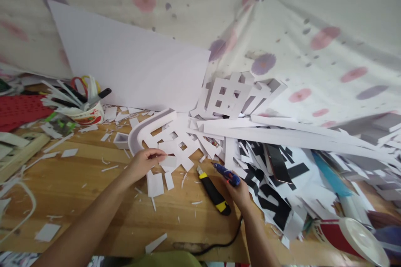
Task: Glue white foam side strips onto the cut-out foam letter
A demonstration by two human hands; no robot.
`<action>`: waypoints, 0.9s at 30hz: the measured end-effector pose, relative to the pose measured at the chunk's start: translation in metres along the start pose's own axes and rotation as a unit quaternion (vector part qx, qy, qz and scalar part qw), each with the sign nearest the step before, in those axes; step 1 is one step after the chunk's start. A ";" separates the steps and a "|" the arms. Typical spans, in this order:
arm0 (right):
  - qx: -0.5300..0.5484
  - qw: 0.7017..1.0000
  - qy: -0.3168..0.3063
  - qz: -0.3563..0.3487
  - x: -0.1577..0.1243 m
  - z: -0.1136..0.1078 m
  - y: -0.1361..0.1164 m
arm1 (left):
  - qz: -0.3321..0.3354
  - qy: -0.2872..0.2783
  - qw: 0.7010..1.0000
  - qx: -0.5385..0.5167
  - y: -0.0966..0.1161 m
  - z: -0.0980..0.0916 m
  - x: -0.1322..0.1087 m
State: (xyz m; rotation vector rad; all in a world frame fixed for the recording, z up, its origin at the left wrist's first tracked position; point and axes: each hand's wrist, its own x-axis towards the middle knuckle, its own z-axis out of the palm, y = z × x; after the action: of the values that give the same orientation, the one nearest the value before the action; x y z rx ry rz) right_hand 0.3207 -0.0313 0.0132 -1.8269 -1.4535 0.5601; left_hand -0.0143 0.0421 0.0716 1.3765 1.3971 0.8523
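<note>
My left hand (147, 160) is closed in a pinch at the edge of a small white board piece (170, 163). Beyond it lies a white cut-out shape with square holes (181, 144), and a curved white strip (138, 129) stands on edge at its left side. My right hand (238, 192) is wrapped round a blue pen-shaped corded tool (228, 174), its tip pointing up and left and a small red light showing. Between my hands, nearer the right one, a black and yellow utility knife (213, 190) rests on the wooden table (125, 221) with its blade out.
A cup of scissors and tools (86, 114) stands at the left. White strips (282, 133), black-lettered sheets (282, 183) and a phone (277, 162) crowd the right, with a red and white bucket (347, 238) lying nearer. A large white board (131, 58) leans against the curtain.
</note>
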 end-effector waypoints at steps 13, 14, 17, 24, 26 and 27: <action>-0.098 0.986 0.133 0.004 -0.004 -0.026 -0.019 | 0.084 -0.079 0.986 0.120 0.004 -0.019 0.002; -0.130 0.976 0.175 -0.007 -0.006 -0.030 -0.027 | 0.083 -0.089 0.984 0.132 0.006 -0.019 0.002; -0.159 0.960 0.222 -0.065 -0.008 -0.031 -0.058 | 0.072 -0.147 0.971 0.173 0.013 -0.019 0.002; 0.029 0.970 -0.171 -0.169 -0.012 0.046 -0.135 | 0.163 -0.231 0.920 0.272 0.032 -0.016 0.003; 0.012 0.959 -0.200 -0.200 -0.014 0.069 -0.148 | 0.183 -0.237 0.906 0.298 0.031 -0.018 0.002; -0.005 0.954 -0.205 -0.219 -0.014 0.079 -0.152 | 0.195 -0.238 0.901 0.306 0.030 -0.019 0.002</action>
State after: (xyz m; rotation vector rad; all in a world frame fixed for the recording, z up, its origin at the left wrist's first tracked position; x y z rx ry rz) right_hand 0.1625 -0.0085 0.0768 -1.3739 -2.0681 0.7275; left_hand -0.0225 0.0503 0.1050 2.2250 1.0426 0.2584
